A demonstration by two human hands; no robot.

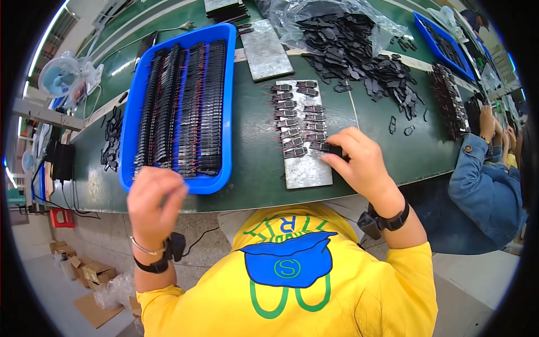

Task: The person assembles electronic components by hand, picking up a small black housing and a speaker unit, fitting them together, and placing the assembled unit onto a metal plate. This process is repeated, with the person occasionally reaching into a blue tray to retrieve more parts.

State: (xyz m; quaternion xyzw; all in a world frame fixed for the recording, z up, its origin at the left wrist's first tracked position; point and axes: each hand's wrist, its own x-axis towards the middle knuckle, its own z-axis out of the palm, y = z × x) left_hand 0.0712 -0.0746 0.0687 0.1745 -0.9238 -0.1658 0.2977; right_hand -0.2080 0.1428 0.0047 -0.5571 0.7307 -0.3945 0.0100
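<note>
My right hand [362,164] pinches a small black part [336,150] between thumb and fingers, at the right side of a silvery metal plate [309,178]. Two columns of small black parts with thin red wires [288,114] lie on that plate. Off to the left, my left hand [154,197] is curled and slightly blurred at the near-left corner of a blue tray [226,140]; whatever its fingers hold, if anything, is hidden. Packed rows of similar black wired parts [200,112] fill the tray.
A second metal plate [266,50] lies farther back. Beside it, loose black pieces [342,45] spill from a clear plastic bag [281,14]. More black pieces [112,140] lie left of the tray. At right, a co-worker's denim sleeve [483,180] is near a row of wired parts [449,101].
</note>
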